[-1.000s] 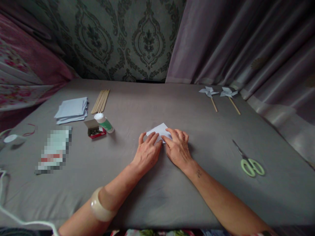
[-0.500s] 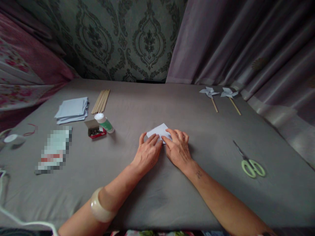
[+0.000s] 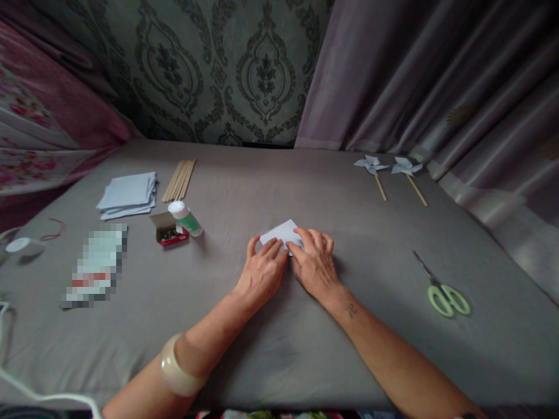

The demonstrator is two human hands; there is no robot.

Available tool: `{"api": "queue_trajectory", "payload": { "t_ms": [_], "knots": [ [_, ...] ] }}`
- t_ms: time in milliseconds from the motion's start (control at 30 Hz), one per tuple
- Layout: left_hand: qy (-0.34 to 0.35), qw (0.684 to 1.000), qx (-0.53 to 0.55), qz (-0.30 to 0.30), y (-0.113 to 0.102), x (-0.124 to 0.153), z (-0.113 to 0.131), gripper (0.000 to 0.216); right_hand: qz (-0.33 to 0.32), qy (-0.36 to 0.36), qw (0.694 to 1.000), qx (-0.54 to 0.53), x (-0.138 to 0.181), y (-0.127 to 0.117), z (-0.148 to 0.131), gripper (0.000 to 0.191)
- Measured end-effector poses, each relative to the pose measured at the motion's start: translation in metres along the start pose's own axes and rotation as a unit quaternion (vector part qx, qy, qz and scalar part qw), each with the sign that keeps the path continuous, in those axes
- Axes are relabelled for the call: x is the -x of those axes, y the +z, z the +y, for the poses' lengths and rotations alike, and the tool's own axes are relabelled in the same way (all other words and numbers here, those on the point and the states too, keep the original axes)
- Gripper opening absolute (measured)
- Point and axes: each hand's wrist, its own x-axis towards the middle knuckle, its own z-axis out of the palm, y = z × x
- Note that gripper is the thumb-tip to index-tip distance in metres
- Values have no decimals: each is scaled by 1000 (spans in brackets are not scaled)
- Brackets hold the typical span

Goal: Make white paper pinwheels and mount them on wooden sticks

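Note:
A small white piece of paper [image 3: 283, 233] lies at the middle of the cloth-covered surface, its pointed corner facing away from me. From the left, my left hand [image 3: 262, 265] is palm down with its fingertips on the paper's near part and the little finger out to the side. My right hand [image 3: 315, 256] bends its fingers over the paper's right side. Both thumbs meet at the near edge, where the hands hold the paper down. The near edge is mostly hidden under the fingers.
To the left are a paper stack [image 3: 127, 193], wooden sticks [image 3: 179, 180], a glue bottle [image 3: 187, 219], an opened small box [image 3: 171, 234], a blurred packet [image 3: 98, 265] and a white cable [image 3: 48, 397]. Scissors [image 3: 441, 291] lie right; two paper pinwheels [image 3: 371, 164] lie at the back right.
My right hand has shifted very slightly to the left on the paper. Otherwise the hands and objects stay as they were.

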Motion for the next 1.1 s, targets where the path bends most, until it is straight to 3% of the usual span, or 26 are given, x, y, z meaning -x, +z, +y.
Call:
{"api": "queue_trajectory", "payload": {
  "t_ms": [333,533,633,800,933,1100],
  "knots": [
    [-17,999,-28,11,0,0,2,27,-26,-24,999,4,-7,-3,0,26],
    [-24,999,-35,7,-3,-2,4,24,-15,-3,999,-43,-8,2,1,21],
    [-15,999,-27,12,-2,-3,2,24,35,57,990,-125,-8,8,7,27],
    [-1,999,-24,29,0,-4,-3,22,165,156,942,-246,-10,15,22,26],
    [10,998,-36,50,1,-6,-3,19,142,246,912,-295,-9,17,33,16],
    [52,992,-68,96,3,-9,3,17,128,303,889,-318,-9,16,40,24]
  ]
}}
